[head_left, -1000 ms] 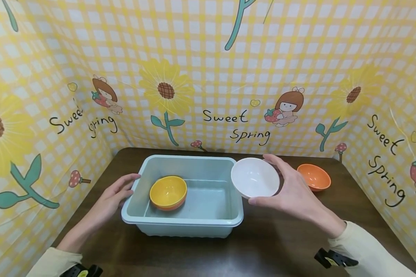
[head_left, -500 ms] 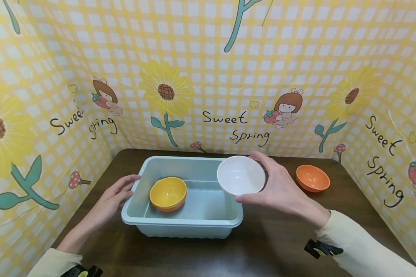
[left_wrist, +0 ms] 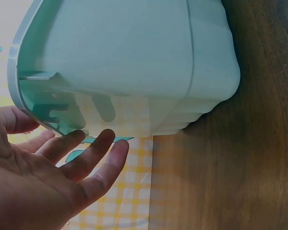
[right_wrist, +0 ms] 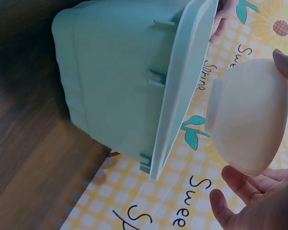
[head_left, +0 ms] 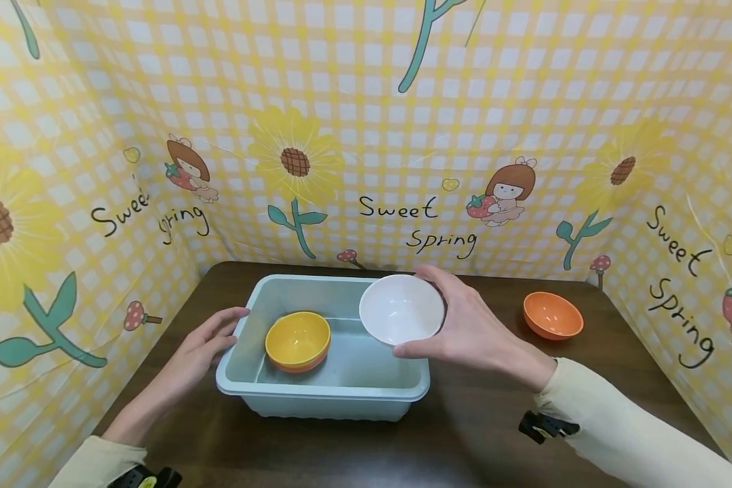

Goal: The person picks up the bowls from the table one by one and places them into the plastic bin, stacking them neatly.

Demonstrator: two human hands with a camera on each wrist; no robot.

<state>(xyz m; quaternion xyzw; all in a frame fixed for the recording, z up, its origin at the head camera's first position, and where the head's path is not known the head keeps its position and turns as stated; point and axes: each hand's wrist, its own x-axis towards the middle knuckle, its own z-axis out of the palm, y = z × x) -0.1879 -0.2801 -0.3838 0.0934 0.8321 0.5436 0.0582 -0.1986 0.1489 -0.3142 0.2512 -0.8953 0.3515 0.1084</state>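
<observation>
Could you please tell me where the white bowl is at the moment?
In the head view, the white bowl is in the right hand, held above the right part of the basin, to the right of the yellow bowl.

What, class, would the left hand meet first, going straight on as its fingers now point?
Most likely the pale blue, rectangular plastic tub: the left hand is at its left rim, perhaps touching, though depth is unclear.
</observation>
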